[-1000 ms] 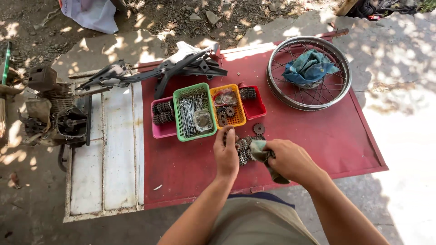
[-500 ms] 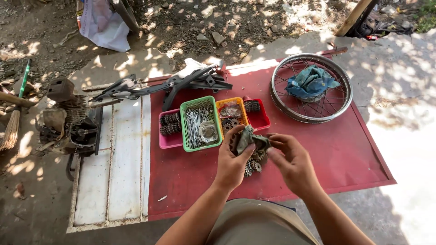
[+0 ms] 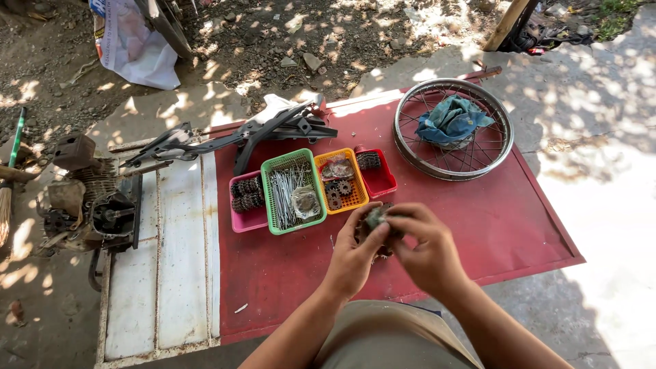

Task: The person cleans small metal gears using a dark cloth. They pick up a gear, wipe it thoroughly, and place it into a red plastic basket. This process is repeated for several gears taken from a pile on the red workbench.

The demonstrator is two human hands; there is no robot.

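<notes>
1. Both hands close on a small toothed gear (image 3: 374, 219): left hand (image 3: 353, 256) cups it, right hand (image 3: 425, 249) pinches its top.
2. Gear sits above the red surface (image 3: 506, 225).
3. Just beyond: orange tray (image 3: 342, 181), green tray (image 3: 294, 191).

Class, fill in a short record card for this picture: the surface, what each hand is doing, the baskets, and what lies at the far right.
Surface: red sheet on the ground
Left hand: holds a toothed metal part
Right hand: pinches the same part from above
Baskets: pink basket, green basket, orange basket, red basket, side by side
Far right: spoked wheel with a blue cloth in it
</notes>
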